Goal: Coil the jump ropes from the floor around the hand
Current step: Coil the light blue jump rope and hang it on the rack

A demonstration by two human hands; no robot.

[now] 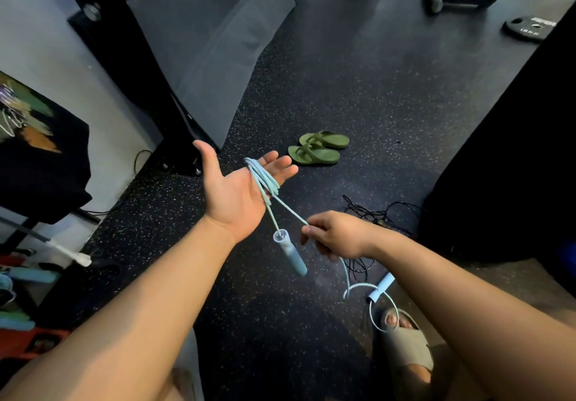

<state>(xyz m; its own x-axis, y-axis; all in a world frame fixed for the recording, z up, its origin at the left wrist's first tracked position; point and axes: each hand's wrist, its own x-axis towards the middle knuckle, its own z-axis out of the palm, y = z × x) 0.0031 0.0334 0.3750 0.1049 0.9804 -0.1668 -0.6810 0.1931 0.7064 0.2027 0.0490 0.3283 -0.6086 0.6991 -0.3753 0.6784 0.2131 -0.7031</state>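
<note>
My left hand (232, 193) is held out palm up with straight fingers. Several turns of a light blue jump rope (263, 179) lie wound across its fingers. One blue handle (291, 254) dangles on the rope below that palm. My right hand (338, 235) pinches the rope a short way from the coil. The rest of the rope trails down to the second blue handle (381, 287) on the floor near my right foot. A black jump rope (375, 215) lies tangled on the floor behind my right hand.
A pair of green flip-flops (318, 148) sits on the speckled black floor (358, 89). A grey padded board (212, 42) leans at the left. A weight plate (530, 28) and a machine base lie far right. My sandalled foot (405, 341) stands lower right.
</note>
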